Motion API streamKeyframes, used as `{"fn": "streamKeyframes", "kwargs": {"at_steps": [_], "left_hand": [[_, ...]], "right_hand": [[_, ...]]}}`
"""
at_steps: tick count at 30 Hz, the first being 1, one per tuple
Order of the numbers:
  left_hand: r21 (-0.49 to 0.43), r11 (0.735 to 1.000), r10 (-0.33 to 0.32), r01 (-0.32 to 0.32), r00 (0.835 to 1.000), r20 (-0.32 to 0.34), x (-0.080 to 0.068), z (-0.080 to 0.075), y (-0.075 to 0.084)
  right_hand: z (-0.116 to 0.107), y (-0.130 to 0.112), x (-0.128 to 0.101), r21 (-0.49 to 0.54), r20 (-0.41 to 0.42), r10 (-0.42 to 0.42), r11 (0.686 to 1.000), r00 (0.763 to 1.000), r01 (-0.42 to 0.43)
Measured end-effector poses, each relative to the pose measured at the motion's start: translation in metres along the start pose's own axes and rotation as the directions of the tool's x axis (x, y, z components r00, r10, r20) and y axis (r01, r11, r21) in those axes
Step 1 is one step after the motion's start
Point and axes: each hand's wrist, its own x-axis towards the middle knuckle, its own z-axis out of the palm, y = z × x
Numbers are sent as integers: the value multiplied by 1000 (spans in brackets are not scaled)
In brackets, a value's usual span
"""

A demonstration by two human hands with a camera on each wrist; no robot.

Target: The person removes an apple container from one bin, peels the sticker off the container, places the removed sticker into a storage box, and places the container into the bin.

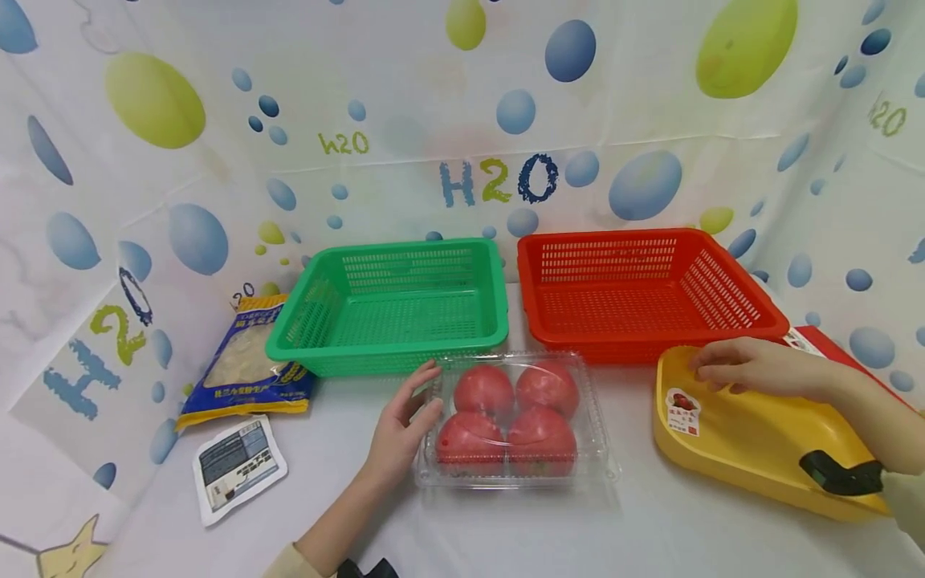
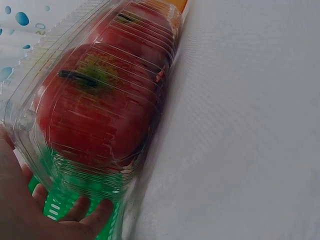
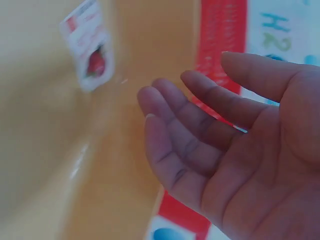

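Observation:
A clear plastic clamshell box [image 1: 594, 437] holding several red apples [image 1: 542, 443] lies on the white cloth. Beside its left wall is my left hand [image 1: 397, 429], fingers loosely spread. In the left wrist view that hand [image 2: 55, 210] has its fingers close along the box's end; whether they touch it I cannot tell. Over the yellow tray [image 1: 766, 425] at the right hangs my right hand [image 1: 766, 368], its fingers slightly bent and holding nothing. The right wrist view shows its palm [image 3: 265, 165] bare. A small fruit-picture sticker [image 1: 682, 411] is on the tray's left inner wall.
Behind the box stand a green basket [image 1: 390, 357] and a red basket [image 1: 636, 341]. Farther left lie a blue and yellow bag [image 1: 249, 357] and a white packet with a dark label [image 1: 241, 468]. Red packaging [image 1: 831, 349] partly shows behind the tray.

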Motion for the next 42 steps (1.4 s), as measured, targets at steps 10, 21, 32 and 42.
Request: {"fn": "streamKeyframes", "kwargs": {"at_steps": [10,21,32,42], "left_hand": [[3,998,60,-60,998,-18,3,1,0],[11,996,93,-93,995,-19,2,1,-3],[21,992,121,-121,993,14,3,2,-5],[18,996,91,-91,996,-6,-1,0,-5]], "right_hand": [[28,-51,-1,-96,-158,-209,976,965,195],[81,-76,24,80,-310,-240,958,920,277],[100,-74,33,212,-207,-114,964,972,158],[120,-78,46,277,-181,3,960,983,48]]}}
